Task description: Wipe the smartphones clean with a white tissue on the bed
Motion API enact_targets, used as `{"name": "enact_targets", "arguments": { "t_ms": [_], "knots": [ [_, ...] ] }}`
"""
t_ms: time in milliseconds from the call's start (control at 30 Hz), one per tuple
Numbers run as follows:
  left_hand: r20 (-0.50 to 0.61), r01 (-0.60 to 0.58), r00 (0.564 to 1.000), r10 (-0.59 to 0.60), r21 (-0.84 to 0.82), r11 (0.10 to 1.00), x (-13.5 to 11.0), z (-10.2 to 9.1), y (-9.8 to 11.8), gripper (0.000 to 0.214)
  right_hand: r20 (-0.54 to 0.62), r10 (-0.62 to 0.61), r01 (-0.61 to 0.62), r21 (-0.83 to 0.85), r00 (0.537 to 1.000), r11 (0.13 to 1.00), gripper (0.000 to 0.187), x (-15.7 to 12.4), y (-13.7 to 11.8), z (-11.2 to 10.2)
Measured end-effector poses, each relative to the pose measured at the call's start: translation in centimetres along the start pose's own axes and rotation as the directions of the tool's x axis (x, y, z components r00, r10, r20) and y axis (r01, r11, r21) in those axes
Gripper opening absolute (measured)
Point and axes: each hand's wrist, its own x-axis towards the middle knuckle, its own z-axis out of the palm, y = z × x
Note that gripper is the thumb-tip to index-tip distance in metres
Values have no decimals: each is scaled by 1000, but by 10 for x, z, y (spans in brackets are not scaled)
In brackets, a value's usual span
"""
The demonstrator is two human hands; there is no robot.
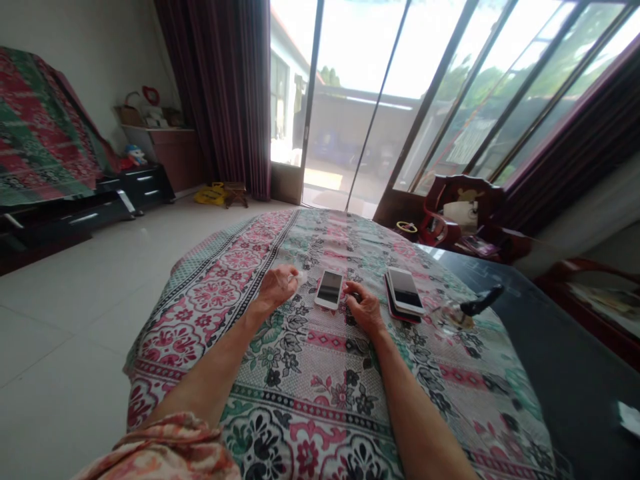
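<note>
SURFACE: floral pink-and-green printed cloth [310, 387] over table, dark glossy tabletop [555, 360] bare at right | ROOM: pale tiled floor [75, 300], maroon curtains [235, 93], sliding glass doors [360, 100] | THING: white flat smartphone [329, 289] lying face up between hands | LEFT HAND [277, 287]: curled on cloth (grip indeterminable) | RIGHT HAND [364, 308]: bent fingers touching smartphone edge, hold unconfirmed | NEARBY: stacked white-and-red phones [404, 293].

Left fingers [289, 275] curled, right fingers [353, 295] bent (loosely)

Room clutter sitting around
Two stacked phones [404, 291] are lying at 4 o'clock, a wooden chair [464, 190] is sitting at 3, a purple curtain [225, 93] is hanging at 11.
</note>
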Motion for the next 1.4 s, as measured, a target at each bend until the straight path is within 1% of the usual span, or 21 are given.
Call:
{"name": "enact_targets", "arguments": {
  "t_ms": [100, 133, 200, 267, 400, 533, 600, 667, 733, 800, 833, 867, 900, 933, 1000, 1033, 1100, 1200, 1267, 1333, 1400],
  "knots": [
    [54, -115, 993, 108, 155, 981, -6, -7, 10, 15, -5, -6, 6, -21, 1000, 1000, 39, 2, 1, 1],
    [37, -147, 989, 142, 185, 972, -9, -9, 16, 16, -16, -12, 11, -36, 1000, 999, 40, 3, 2, 2],
    [-46, -202, 975, 216, 199, 959, -17, -8, 32, 24, -43, -24, 21, -74, 999, 997, 43, 4, 5, 4],
    [-59, -253, 962, 267, 184, 950, -26, 0, 50, 34, -51, -27, 22, -100, 998, 995, 45, 6, 8, 6],
    [32, -283, 959, 282, 184, 941, -41, 35, 78, 64, -31, 0, -2, -74, 1000, 997, 49, 7, 10, 7],
    [55, -212, 977, 205, 195, 958, -42, 66, 85, 75, -53, 51, -53, -39, 997, 998, 51, 8, 10, 7],
    [44, -175, 985, 169, 175, 969, -38, 73, 84, 77, -56, 50, -51, -25, 997, 998, 51, 8, 10, 8],
    [24, -147, 989, 145, 118, 982, -32, 74, 80, 76, -58, 44, -45, -10, 997, 999, 51, 8, 9, 8],
    [13, -114, 993, 114, -11, 993, -25, 71, 76, 69, -76, 48, -48, 6, 996, 999, 51, 8, 9, 7],
    [43, -18, 999, 29, -229, 973, -18, 66, 71, 62, -106, 55, -53, 25, 993, 998, 52, 9, 8, 7],
    [80, 65, 996, -39, -360, 931, -14, 63, 68, 59, -122, 55, -52, 33, 991, 998, 52, 9, 9, 7],
    [133, 162, 985, -109, -492, 855, -11, 59, 65, 58, -136, 54, -49, 40, 989, 998, 53, 10, 9, 7],
    [200, 261, 964, -172, -612, 746, -9, 56, 63, 57, -149, 51, -45, 45, 988, 998, 53, 10, 9, 8],
    [269, 345, 939, -216, -711, 613, -7, 54, 62, 57, -160, 48, -41, 48, 986, 998, 53, 10, 9, 8],
    [383, 444, 893, -235, -831, 334, -6, 48, 60, 52, -174, 45, -36, 52, 984, 998, 52, 10, 10, 10],
    [423, 468, 879, -222, -856, 219, -6, 46, 60, 49, -177, 43, -34, 56, 983, 998, 51, 10, 11, 10],
    [478, 496, 859, -184, -866, 63, -6, 42, 60, 44, -183, 44, -32, 72, 982, 997, 49, 10, 12, 11],
    [537, 533, 839, -91, -843, -70, -8, 37, 60, 47, -207, 68, -43, 122, 976, 992, 44, 10, 12, 10],
    [553, 549, 833, 11, -824, -138, -11, 35, 60, 53, -235, 91, -52, 164, 968, 985, 40, 11, 9, 9],
    [547, 559, 829, 112, -807, -192, -13, 35, 61, 58, -264, 109, -55, 203, 958, 978, 37, 11, 4, 9],
    [547, 574, 819, 174, -788, -224, -16, 37, 65, 62, -302, 122, -53, 228, 945, 972, 35, 9, -3, 8]
  ]
}}
